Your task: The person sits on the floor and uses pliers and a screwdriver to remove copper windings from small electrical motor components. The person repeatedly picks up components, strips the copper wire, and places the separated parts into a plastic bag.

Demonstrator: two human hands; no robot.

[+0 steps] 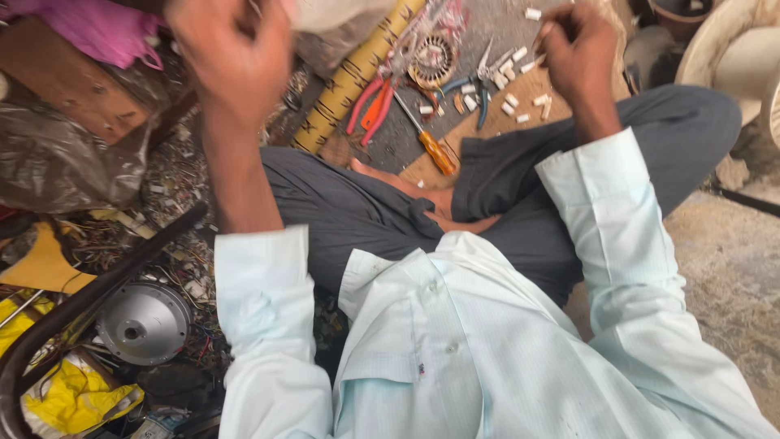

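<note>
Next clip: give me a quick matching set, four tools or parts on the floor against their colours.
Things:
1. screwdriver handle
2. pliers handles
3. motor housing
4. small cutters handles

Colours:
A. silver-grey
B. blue
C. orange
D. red-pink

Pairs: 1-C, 2-D, 3-A, 4-B

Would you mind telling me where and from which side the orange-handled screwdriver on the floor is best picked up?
Probably by the orange handle, the thick end lying nearest the person's crossed legs. Come from above: the screwdriver lies flat, its thin shaft running away toward the pliers.
</note>
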